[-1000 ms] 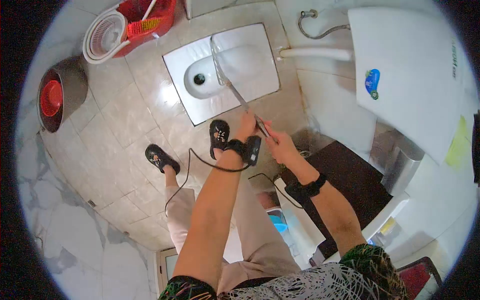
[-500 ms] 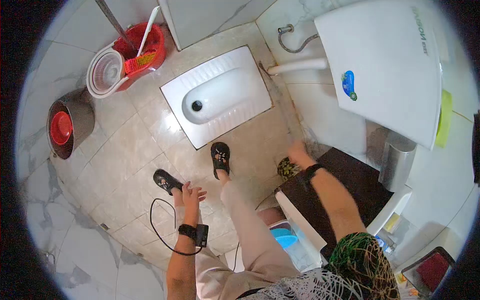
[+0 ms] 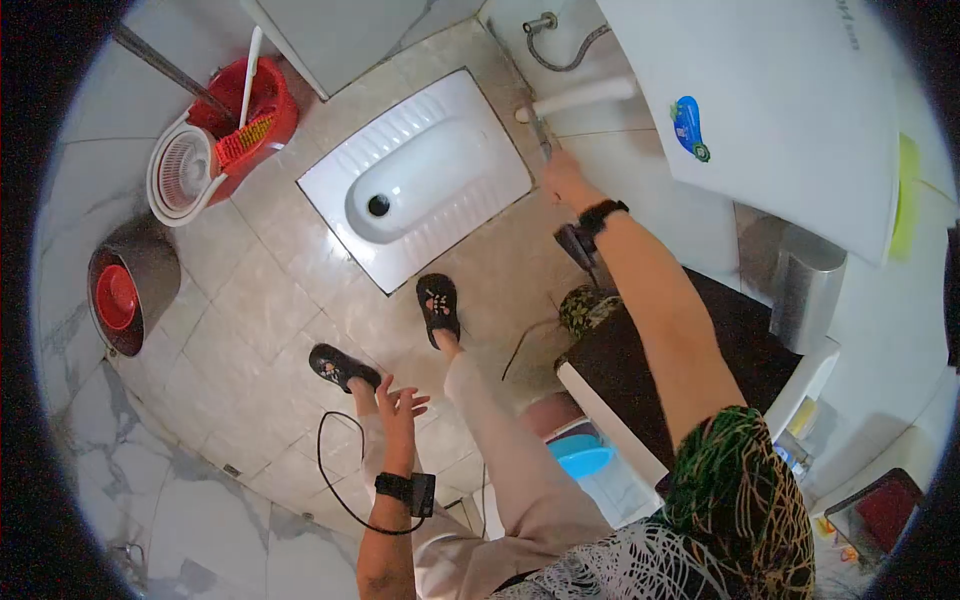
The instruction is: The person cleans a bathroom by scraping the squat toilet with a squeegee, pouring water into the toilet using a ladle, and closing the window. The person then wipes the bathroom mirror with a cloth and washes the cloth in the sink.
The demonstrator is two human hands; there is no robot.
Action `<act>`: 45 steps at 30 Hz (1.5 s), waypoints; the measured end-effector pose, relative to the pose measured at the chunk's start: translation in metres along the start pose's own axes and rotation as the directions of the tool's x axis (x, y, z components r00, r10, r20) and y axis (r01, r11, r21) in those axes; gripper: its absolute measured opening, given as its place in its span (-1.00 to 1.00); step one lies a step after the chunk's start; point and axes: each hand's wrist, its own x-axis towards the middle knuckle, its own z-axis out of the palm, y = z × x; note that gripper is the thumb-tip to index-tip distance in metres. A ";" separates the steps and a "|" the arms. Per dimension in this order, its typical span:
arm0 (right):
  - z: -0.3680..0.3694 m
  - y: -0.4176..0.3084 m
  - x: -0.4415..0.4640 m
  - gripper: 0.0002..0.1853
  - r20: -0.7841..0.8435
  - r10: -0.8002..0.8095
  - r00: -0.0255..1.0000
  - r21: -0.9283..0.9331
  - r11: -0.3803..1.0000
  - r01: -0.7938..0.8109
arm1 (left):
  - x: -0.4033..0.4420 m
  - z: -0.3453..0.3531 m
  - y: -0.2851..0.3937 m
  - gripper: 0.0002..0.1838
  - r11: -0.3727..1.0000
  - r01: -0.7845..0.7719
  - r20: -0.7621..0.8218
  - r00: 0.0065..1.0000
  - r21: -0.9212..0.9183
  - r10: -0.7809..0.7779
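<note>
My right hand (image 3: 566, 178) reaches out between the squat toilet (image 3: 490, 185) and the right wall, its fingers closed. It grips a thin grey stick (image 3: 542, 138), slightly blurred, whose far end lies near the white flush pipe (image 3: 585, 100); its kind cannot be made out. My left hand (image 3: 402, 408) hangs over my left leg with fingers apart and nothing in it. Both wrists wear black straps, and a black box (image 3: 423, 495) with a looping cable is on the left one. The white toilet pan, set in the floor, has a dark drain hole.
A red mop bucket (image 3: 272, 100) with a white basket stands back left, beside a grey bin (image 3: 150, 262). The white cistern (image 3: 780, 110) hangs on the right wall. Below it are a dark-topped stand (image 3: 735, 325), a patterned pot (image 3: 585, 310) and a blue basin (image 3: 582, 456).
My right hand has moved forward and left from beside the stand toward the flush pipe, with the stick in it. The left hand stays open, and the view has shifted slightly.
</note>
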 end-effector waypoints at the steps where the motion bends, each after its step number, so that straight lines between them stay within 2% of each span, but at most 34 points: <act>1: -0.024 -0.011 0.010 -0.66 0.180 -0.010 0.984 -0.101 0.994 0.029 | 0.001 0.000 0.003 -0.49 1.000 0.000 -0.005 1.000 -0.001 0.000; 2: -0.020 -0.031 0.006 -0.66 0.178 0.124 0.976 0.107 0.984 -0.145 | -0.002 -0.002 0.007 -0.49 1.000 0.007 -0.008 1.000 -0.001 -0.007; 3: -0.015 -0.050 0.003 -0.67 0.172 0.257 0.951 0.313 0.901 -0.300 | -0.004 -0.001 0.010 -0.48 1.000 0.008 -0.014 1.000 -0.007 -0.008; 4: 0.003 -0.075 -0.013 -0.67 0.125 0.549 0.826 0.765 0.477 -0.433 | 0.000 0.000 0.012 -0.47 1.000 0.004 -0.011 1.000 -0.021 -0.005; 5: 0.035 -0.074 -0.016 -0.68 0.040 0.460 0.887 0.756 0.566 -0.328 | 0.000 -0.004 0.011 -0.45 1.000 0.008 -0.009 1.000 -0.030 -0.008; 7: 0.026 -0.086 -0.057 -0.68 0.165 0.320 0.933 0.778 0.540 -0.323 | 0.001 -0.008 0.010 -0.43 0.999 0.012 -0.009 1.000 -0.049 -0.012; 8: -0.018 -0.101 -0.102 -0.67 0.365 0.250 0.897 0.785 0.435 -0.441 | 0.001 -0.009 0.010 -0.44 0.998 0.017 -0.011 1.000 -0.059 -0.017; 10: -0.025 -0.098 -0.142 -0.66 0.445 0.149 0.883 0.749 0.479 -0.458 | 0.001 -0.007 0.016 -0.45 0.998 0.017 -0.014 1.000 -0.067 -0.018; 11: -0.029 -0.100 -0.168 -0.66 0.303 0.144 0.942 0.768 0.548 -0.331 | 0.000 -0.007 0.019 -0.45 0.998 0.016 -0.015 1.000 -0.062 -0.017; 13: -0.008 -0.087 -0.221 -0.67 0.101 0.133 0.986 0.754 0.636 -0.163 | -0.003 -0.010 0.023 -0.46 0.999 0.017 -0.009 1.000 -0.050 -0.017; 15: -0.007 -0.069 -0.259 -0.69 0.328 0.189 0.925 0.792 0.479 -0.379 | -0.002 -0.008 0.025 -0.46 0.999 0.009 0.002 1.000 -0.051 -0.009; 16: -0.026 -0.067 -0.278 -0.70 0.593 0.179 0.785 0.739 0.267 -0.618 | -0.002 -0.007 0.026 -0.47 0.999 0.006 0.010 1.000 -0.046 -0.005; 17: -0.020 -0.052 -0.294 -0.72 0.648 0.059 0.759 0.761 -0.023 -0.648 | -0.002 -0.006 0.026 -0.47 0.999 0.002 0.018 1.000 -0.041 -0.001; 18: -0.008 -0.035 -0.310 -0.73 0.664 -0.073 0.745 0.695 -0.309 -0.650 | -0.003 -0.004 0.027 -0.48 0.999 -0.001 0.027 1.000 -0.034 0.002; 19: -0.012 -0.034 -0.317 -0.75 0.635 -0.205 0.745 0.547 -0.561 -0.621 | -0.004 -0.002 0.028 -0.47 1.000 0.006 0.038 0.999 -0.030 -0.005; 22: -0.022 -0.045 -0.323 -0.76 0.769 -0.051 0.638 0.481 -0.611 -0.629 | -0.005 0.008 0.029 -0.46 1.000 0.004 0.079 0.997 -0.015 -0.003; 24: -0.014 -0.047 -0.320 -0.75 0.752 -0.176 0.635 0.181 -0.871 -0.457 | -0.005 0.010 0.027 -0.45 1.000 -0.012 0.114 0.993 0.000 0.012; 25: -0.008 -0.049 -0.317 -0.74 0.727 -0.238 0.644 0.002 -0.937 -0.349 | -0.008 0.011 0.028 -0.45 1.000 -0.001 0.124 0.992 0.004 0.001; 28: 0.010 -0.070 -0.282 -0.71 0.497 -0.146 0.855 0.046 -0.980 -0.194 | -0.012 0.015 0.028 -0.45 1.000 0.019 0.128 0.992 0.008 -0.020; 29: 0.011 -0.075 -0.264 -0.73 0.438 -0.064 0.897 0.152 -0.978 -0.145 | -0.012 0.013 0.022 -0.45 1.000 0.023 0.119 0.993 0.012 -0.025; 30: 0.005 -0.077 -0.242 -0.75 0.370 0.041 0.928 0.375 -0.920 -0.109 | -0.013 0.012 0.018 -0.45 0.999 0.029 0.108 0.994 0.012 -0.031; 31: -0.003 -0.077 -0.220 -0.76 0.252 0.151 0.956 0.710 -0.700 -0.076 | -0.015 0.011 0.016 -0.47 0.999 0.034 0.090 0.995 0.016 -0.036; 32: -0.013 -0.075 -0.196 -0.78 0.047 0.236 0.971 0.978 -0.208 0.003 | -0.015 0.010 0.015 -0.49 0.999 0.039 0.071 0.997 0.019 -0.041; 33: -0.027 -0.068 -0.176 -0.79 -0.233 0.256 0.938 0.903 0.415 0.111 | -0.017 0.006 0.013 -0.51 0.999 0.049 0.047 0.998 0.021 -0.050; 34: -0.043 -0.063 -0.155 -0.80 -0.384 0.222 0.896 0.716 0.685 0.137 | -0.019 0.000 0.011 -0.50 0.999 0.050 0.049 0.998 0.003 -0.050; 35: -0.061 -0.059 -0.133 -0.82 -0.480 0.200 0.854 0.571 0.810 0.132 | -0.021 -0.005 0.008 -0.49 0.999 0.050 0.054 0.997 -0.020 -0.048; 36: -0.085 -0.058 -0.111 -0.78 -0.316 0.266 0.911 0.680 0.733 0.021 | -0.023 -0.008 0.003 -0.48 0.998 0.050 0.059 0.997 -0.046 -0.047; 38: -0.102 -0.061 -0.059 -0.77 -0.309 0.446 0.840 0.655 0.740 -0.152 | -0.029 -0.014 0.002 -0.50 0.995 0.089 0.015 0.996 -0.041 -0.088; 40: -0.113 -0.059 -0.010 -0.75 -0.234 0.285 0.930 0.721 0.693 -0.031 | -0.028 -0.016 -0.002 -0.51 0.993 0.107 0.002 0.994 -0.048 -0.107; 42: -0.066 -0.063 0.088 -0.74 -0.484 0.162 0.860 0.382 0.923 0.041 | -0.029 -0.028 -0.009 -0.52 0.991 0.121 0.001 0.993 -0.053 -0.121; 43: -0.054 -0.072 0.110 -0.75 -0.482 0.092 0.871 0.320 0.944 0.078 | -0.028 -0.032 -0.014 -0.55 0.987 0.136 -0.027 0.990 -0.087 -0.139; 45: -0.042 -0.099 0.123 -0.78 -0.343 0.010 0.939 0.326 0.939 0.109 | -0.024 -0.038 -0.015 -0.56 0.981 0.154 -0.058 0.985 -0.119 -0.162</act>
